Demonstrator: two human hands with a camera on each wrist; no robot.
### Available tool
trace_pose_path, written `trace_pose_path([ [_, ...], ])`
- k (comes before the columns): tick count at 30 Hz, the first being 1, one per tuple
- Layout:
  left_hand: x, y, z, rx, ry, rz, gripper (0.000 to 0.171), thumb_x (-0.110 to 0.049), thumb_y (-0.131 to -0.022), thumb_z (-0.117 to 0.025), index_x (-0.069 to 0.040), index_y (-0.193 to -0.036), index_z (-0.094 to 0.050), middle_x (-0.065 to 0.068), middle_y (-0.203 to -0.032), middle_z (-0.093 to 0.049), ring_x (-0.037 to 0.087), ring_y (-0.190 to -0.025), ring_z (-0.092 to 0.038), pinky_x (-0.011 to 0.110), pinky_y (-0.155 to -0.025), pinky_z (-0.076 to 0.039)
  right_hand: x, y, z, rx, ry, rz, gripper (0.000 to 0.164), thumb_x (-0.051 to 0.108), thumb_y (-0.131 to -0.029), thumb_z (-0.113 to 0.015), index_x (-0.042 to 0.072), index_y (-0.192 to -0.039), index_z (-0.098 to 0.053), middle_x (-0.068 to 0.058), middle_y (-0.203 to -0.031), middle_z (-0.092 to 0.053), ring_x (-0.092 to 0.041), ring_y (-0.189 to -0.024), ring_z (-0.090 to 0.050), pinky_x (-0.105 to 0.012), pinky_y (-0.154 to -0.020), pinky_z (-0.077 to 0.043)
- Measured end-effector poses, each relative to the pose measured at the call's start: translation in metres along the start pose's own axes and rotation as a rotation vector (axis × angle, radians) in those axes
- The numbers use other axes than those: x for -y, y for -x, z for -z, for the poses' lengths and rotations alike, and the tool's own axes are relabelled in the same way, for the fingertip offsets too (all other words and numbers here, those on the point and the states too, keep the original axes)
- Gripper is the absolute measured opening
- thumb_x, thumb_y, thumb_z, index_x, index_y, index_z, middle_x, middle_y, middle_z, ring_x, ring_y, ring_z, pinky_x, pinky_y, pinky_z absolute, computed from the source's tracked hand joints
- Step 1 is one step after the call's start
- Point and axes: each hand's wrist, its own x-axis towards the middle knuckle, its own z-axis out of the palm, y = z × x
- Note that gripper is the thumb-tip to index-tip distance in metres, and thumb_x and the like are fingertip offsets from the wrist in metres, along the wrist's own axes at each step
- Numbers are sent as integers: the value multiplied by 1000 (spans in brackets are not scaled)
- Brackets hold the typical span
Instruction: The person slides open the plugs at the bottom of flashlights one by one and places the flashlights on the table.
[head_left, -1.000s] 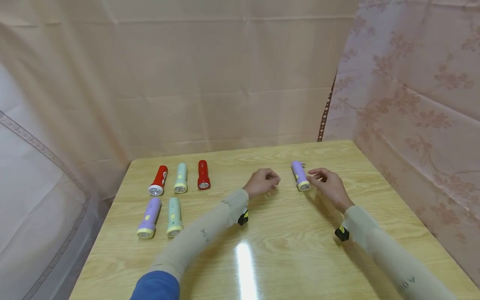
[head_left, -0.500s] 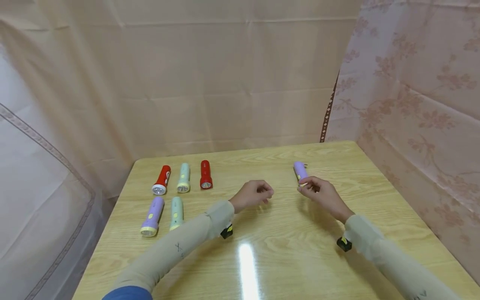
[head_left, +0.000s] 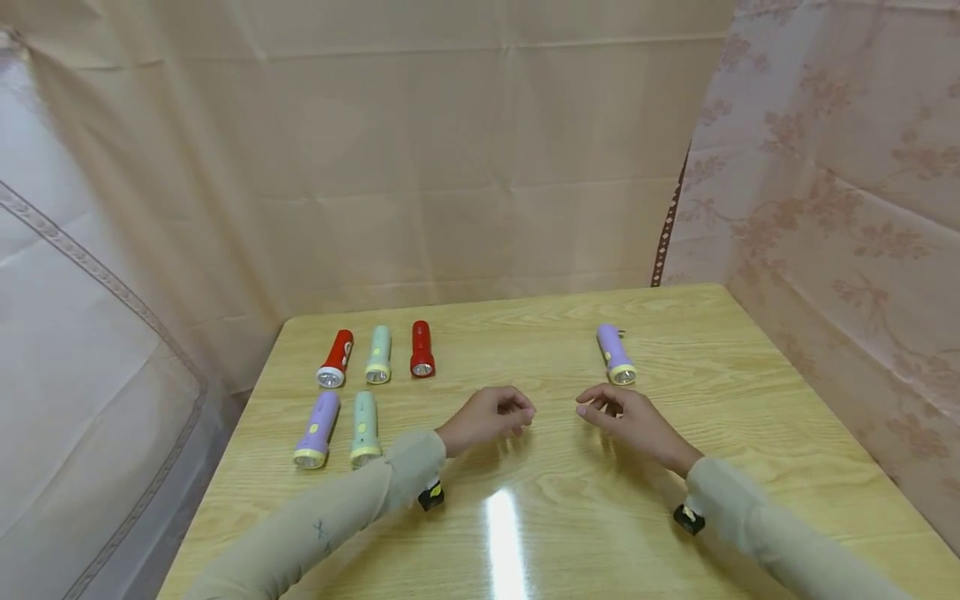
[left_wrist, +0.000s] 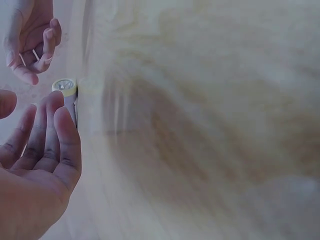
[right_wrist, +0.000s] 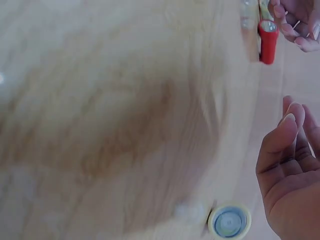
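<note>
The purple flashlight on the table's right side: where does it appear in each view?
Head: the purple flashlight lies right of centre, beyond the right hand.
Left wrist: its lens end shows at upper left.
Right wrist: its lens end shows at bottom, right of centre.
Shared landmark: the right hand.

Five flashlights (head_left: 364, 423) obstructed the desk (head_left: 757, 408) near its far-left corner; a lone purple flashlight (head_left: 616, 353) lay toward the far-right — between them, beyond left hand (head_left: 486, 418) and right hand (head_left: 632, 423), a wide lane reached the far edge.
</note>
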Motion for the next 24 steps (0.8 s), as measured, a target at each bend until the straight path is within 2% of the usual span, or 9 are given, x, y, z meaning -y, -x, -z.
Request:
trace_pose_path([
  [6, 7, 9, -3, -5, -10, -7, 22, -24, -103, -66, -5, -113, -72, 13, -98, -73, 28, -87, -71, 41, -74, -58, 0, 3, -10, 43, 2, -2, 38, 42, -99, -70, 11, -118, -70, -1, -97, -68, -21, -82, -60, -28, -65, -49],
  [13, 9, 15, -1, -17, 0, -5, 22, -23, -103, -66, -5, -113, -71, 13, -99, -73, 28, -88, -71, 40, -74, -59, -1, 3, -18, 74, -21, -8, 37, 42, -98, -70, 11, -119, -71, -2, -96, -69, -20, -80, -60, -27, -63, -47],
  [24, 10, 22, 18, -35, 9, 5, 28, -27, -104, -64, -3, -116, -70, 14, -105, -72, 30, -90, -71, 43, -78, -59, 3, -3, -26, 118, -40, 6, 39, 41, -99, -70, 9, -121, -69, -8, -98, -70, -26, -79, -62, -27, -59, -49],
])
